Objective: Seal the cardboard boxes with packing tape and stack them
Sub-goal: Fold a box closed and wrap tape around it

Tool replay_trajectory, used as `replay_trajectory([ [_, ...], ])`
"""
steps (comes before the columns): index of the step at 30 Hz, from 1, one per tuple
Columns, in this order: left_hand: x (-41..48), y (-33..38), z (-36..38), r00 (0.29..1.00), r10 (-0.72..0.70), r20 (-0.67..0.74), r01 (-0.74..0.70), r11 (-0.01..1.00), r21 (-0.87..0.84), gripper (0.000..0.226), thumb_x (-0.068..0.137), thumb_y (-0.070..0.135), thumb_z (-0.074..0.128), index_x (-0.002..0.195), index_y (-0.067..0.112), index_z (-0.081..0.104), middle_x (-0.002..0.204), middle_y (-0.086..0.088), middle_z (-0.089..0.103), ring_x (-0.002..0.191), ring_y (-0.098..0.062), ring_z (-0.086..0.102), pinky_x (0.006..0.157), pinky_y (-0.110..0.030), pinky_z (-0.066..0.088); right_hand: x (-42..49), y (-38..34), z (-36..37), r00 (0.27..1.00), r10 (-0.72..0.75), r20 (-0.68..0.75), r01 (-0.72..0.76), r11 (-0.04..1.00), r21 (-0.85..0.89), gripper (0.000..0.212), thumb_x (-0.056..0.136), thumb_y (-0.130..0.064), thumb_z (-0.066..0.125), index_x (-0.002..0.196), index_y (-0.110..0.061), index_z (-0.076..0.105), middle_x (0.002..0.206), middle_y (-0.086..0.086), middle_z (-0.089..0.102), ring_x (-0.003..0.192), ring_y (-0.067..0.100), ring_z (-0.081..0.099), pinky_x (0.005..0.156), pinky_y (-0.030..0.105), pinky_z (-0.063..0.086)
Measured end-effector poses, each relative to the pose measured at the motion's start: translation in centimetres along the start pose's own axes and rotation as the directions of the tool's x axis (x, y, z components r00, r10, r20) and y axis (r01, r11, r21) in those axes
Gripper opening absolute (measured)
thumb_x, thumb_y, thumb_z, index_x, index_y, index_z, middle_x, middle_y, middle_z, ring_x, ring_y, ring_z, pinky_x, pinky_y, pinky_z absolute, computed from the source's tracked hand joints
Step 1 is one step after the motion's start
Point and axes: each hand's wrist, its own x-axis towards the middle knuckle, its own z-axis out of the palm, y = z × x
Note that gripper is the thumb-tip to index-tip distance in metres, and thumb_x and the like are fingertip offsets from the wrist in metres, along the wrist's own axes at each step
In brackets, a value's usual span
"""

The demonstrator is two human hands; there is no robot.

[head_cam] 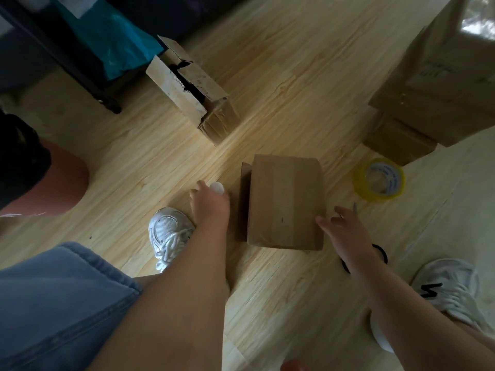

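The right hand [344,228] hides most of the scissors [345,266], the left hand [211,204] part of a white object [217,187] too unclear to name.

Bare floor [281,89] between boxes [286,202]

Small brown box [285,202] is being seen at frame centre, sitting flat, top flaps closed, with a faint lighter band running along the top. Tape roll [362,181], yellowish-clear, is being seen lying flat to the right of it, not touching. Worn box [187,87], upper left of centre, is being seen open, flaps ragged. At upper right, large box [442,76] is being carried on lower box [396,140].
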Motion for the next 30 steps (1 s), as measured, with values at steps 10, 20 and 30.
replay_trajectory([
  [10, 1.0, -0.1, 0.0, 0.999, 0.010, 0.034, -0.011, 1.000, 0.025, 0.043, 0.089, 0.031, 0.065, 0.128, 0.014, 0.056, 0.123, -0.011, 0.060, 0.110, -0.032, 0.057, 0.086, -0.037, 0.044, -0.1, -1.0, 0.0, 0.993, -0.098, -0.070, 0.097, 0.995, -0.020, 0.044, 0.097, -0.030, 0.062, 0.139, -0.019, 0.054, 0.122, -0.002, 0.060, 0.108, 0.016, 0.055, 0.086, 0.029, 0.038],
  [20, -7.3, 7.1, -2.8, 0.951, 0.235, 0.202, -0.112, 0.868, -0.484, 0.042, 0.078, 0.021, 0.077, 0.112, 0.028, 0.054, 0.098, 0.010, 0.061, 0.082, -0.007, 0.060, 0.063, -0.027, 0.043, -3.8, -4.8, -0.6, 0.941, -0.337, 0.028, 0.330, 0.934, 0.140, 0.049, 0.090, -0.023, 0.074, 0.136, -0.030, 0.057, 0.124, -0.017, 0.062, 0.114, 0.004, 0.059, 0.095, 0.026, 0.050],
  [30, -13.6, 8.9, -0.4, 0.831, 0.348, 0.433, -0.127, 0.878, -0.461, 0.031, 0.086, 0.028, 0.073, 0.110, 0.031, 0.054, 0.102, 0.009, 0.061, 0.089, -0.008, 0.060, 0.072, -0.027, 0.049, -5.3, -4.3, -2.4, 0.935, -0.353, 0.035, 0.341, 0.922, 0.182, 0.034, 0.084, -0.025, 0.080, 0.116, -0.020, 0.069, 0.097, -0.005, 0.075, 0.093, 0.008, 0.071, 0.089, 0.035, 0.057],
])
